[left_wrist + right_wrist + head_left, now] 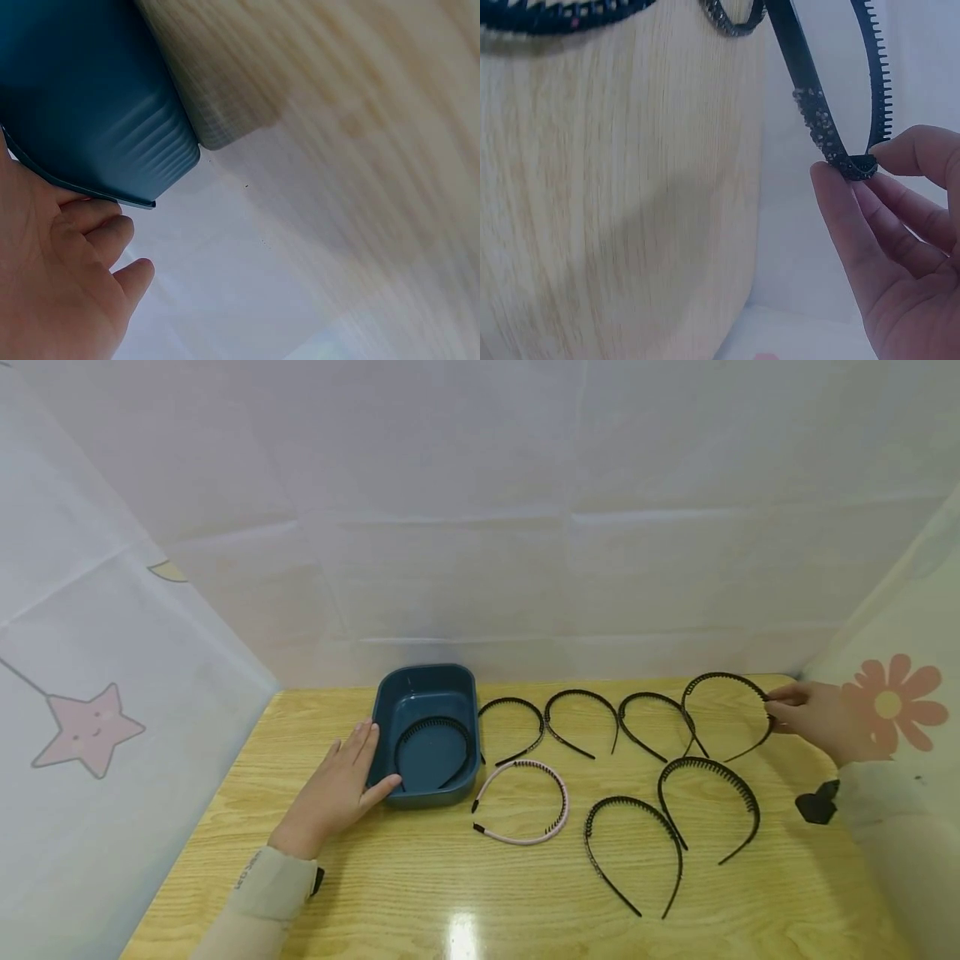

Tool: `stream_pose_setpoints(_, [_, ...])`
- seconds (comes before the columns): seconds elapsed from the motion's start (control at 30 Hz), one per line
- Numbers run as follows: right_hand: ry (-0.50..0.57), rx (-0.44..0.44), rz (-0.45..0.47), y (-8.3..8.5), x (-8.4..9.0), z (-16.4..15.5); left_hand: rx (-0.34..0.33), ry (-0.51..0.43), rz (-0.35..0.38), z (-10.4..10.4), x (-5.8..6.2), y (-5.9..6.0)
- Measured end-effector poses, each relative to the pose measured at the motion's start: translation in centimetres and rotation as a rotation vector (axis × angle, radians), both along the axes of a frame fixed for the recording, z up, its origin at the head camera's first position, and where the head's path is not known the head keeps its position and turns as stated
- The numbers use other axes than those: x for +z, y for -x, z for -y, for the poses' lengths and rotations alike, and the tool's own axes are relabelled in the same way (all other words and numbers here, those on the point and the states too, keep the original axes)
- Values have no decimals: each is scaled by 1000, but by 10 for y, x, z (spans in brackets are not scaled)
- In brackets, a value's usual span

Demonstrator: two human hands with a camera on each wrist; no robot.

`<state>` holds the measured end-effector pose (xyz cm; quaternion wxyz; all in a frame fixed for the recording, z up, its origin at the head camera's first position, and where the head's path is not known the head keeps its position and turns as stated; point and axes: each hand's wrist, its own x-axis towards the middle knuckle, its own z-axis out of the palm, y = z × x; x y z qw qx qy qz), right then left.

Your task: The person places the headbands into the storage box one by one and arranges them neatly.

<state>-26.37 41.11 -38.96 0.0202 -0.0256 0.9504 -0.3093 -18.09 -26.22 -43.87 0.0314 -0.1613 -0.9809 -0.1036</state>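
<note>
A dark blue bin [386, 710] stands at the back left of the wooden table [420, 893], with one black toothed headband [435, 727] lying inside. My left hand [352, 772] lies flat against the bin's left side, fingers straight and thumb at its front corner. The left wrist view shows the left hand [67, 262] touching the bin [82, 97] at its rim. At the far right, my right hand [780, 710] pinches the side of a black headband [723, 677]. In the right wrist view the right hand [855, 169] holds that headband [810, 90] between fingertips and thumb.
Several more black headbands lie in two rows right of the bin, among them one [633, 806] near the front. A pink headband [555, 814] lies beside the bin. A small black object [817, 802] sits at the right edge. White cloth walls enclose the table.
</note>
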Motion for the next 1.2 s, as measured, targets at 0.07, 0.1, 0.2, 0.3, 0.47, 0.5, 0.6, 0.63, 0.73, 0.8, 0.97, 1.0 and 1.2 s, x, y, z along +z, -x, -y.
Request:
stream_pose_setpoints(0.07, [47,2,7,0,0,4,1,-2,5,0,0,0])
stream_pose_setpoints(0.1, [64,3,7,0,0,6,2,-3,6,0,0,0])
stream_pose_setpoints(0.2, [118,-14,0,0,0,13,5,-8,15,-1,1,0])
stream_pose_setpoints(0.3, [187,-29,-12,0,0,21,7,-8,16,-1,1,0])
stream_pose_setpoints(0.47, [298,-25,-5,-1,1,34,6,-7,14,-1,1,0])
stream_pose_setpoints(0.5, [313,-20,-1,-1,2,36,6,-6,14,0,1,0])
stream_pose_setpoints(0.6, [356,-10,5,-1,3,43,6,-4,15,0,1,1])
stream_pose_setpoints(0.63, [372,-9,4,-1,3,45,6,-3,15,0,0,1])
stream_pose_setpoints(0.73, [439,-4,-17,-1,2,52,4,1,10,0,-1,1])
stream_pose_setpoints(0.8, [474,-3,-16,-1,1,56,2,2,7,0,-1,1])
stream_pose_setpoints(0.97, [527,-7,33,-1,0,67,-2,1,3,0,-2,1])
stream_pose_setpoints(1.0, [540,-8,42,0,0,69,-2,2,1,0,-2,1])
stream_pose_setpoints(1.2, [680,-6,74,-1,1,79,-2,10,-12,0,-2,2])
